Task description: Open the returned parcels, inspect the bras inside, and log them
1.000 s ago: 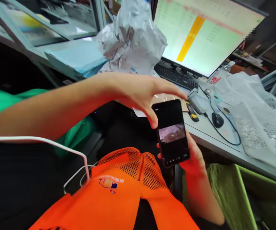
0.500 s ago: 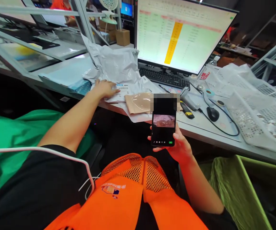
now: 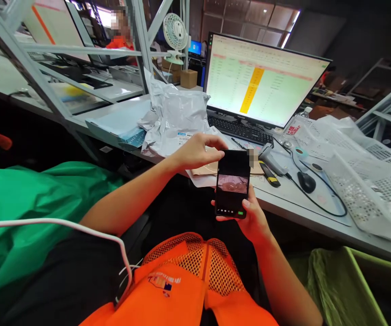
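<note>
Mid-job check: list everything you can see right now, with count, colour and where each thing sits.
phone: one, black, screen lit, just in front of the desk edge
monitor: one, lit spreadsheet, back of desk
keyboard: one, black, below the monitor
mailer bag: one, grey, crumpled, left of the keyboard
scanner: one, grey, right of the phone
mouse: one, black, corded, right of the scanner
mesh baskets: white, count unclear, right end of desk
fan: one, white, far back
vest: one, orange mesh, bottom of view
left hand: fingertips at the phone's top edge
right hand: holding the phone from below
</note>
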Available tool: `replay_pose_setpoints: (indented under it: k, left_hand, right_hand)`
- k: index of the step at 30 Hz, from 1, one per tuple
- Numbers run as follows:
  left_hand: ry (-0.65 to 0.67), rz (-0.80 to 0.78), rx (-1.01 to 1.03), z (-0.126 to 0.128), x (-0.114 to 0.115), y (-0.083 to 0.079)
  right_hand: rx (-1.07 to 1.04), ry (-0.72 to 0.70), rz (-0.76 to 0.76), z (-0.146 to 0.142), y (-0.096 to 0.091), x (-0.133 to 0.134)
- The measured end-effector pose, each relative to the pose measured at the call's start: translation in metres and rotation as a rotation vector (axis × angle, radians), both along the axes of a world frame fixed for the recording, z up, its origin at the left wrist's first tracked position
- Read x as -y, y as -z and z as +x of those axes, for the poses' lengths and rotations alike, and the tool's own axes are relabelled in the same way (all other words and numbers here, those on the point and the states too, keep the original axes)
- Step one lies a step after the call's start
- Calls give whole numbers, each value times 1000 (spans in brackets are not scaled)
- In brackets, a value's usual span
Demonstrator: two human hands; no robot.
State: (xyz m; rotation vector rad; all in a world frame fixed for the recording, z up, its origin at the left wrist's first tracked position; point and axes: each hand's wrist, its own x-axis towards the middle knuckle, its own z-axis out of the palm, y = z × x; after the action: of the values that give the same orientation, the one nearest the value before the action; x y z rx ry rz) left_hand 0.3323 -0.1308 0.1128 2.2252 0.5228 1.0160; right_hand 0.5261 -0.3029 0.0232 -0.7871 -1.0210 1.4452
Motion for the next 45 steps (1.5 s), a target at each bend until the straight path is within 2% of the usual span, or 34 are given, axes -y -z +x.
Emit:
replay_pose_setpoints:
  k: [5,9,12,16,19,21,23,24,26,28,29,31,34,37,40,45]
  left_hand:
    - [117,-76,-55,-4,-15,-5]
    - [180,-307,-104,-7,-27,0]
    - [136,-513,7,-6,-30,19]
    - [-85,-695,325,7,-10,56]
    - [-202,-665,473,19,16,70]
    - [-227,-591,490,23,28,67]
    - [-214,-508,476,21,26,54]
    - [-203,-460,462,17,17,45]
    - [-233,-313,412,3,-16,27]
    - [-389,-99,275,-20,-65,12]
    - [-537,29,118,-33,-91,7]
    - [-770,178,-395,-61,-139,5]
    - [-842,147,-598,-97,-182,23]
    - [-838,122,-708,-116,-195,52]
    - [-805,137,-782,-122,-202,75]
    - [-760,167,-864,-126,-221,94]
  right_hand:
    - [11,-11,1,5,-4,2]
    - [-9,7,-4,17,-4,-3]
    - [-92,158,4,24,-2,-11]
    - [-256,426,-8,25,-5,-27]
    - [-328,511,-34,26,-21,-44]
    - [-329,537,-5,30,-41,-56]
    - [-285,527,64,37,-68,-69]
    - [-253,514,106,41,-84,-75]
    - [-194,487,171,47,-116,-84]
    - [-158,470,218,50,-146,-90]
    - [-147,464,237,51,-160,-92]
    - [-132,449,269,51,-184,-93]
    - [-140,460,284,49,-209,-92]
    - [-183,477,259,46,-219,-92]
    - [-206,466,225,46,-217,-94]
    - [-205,470,189,47,-204,-96]
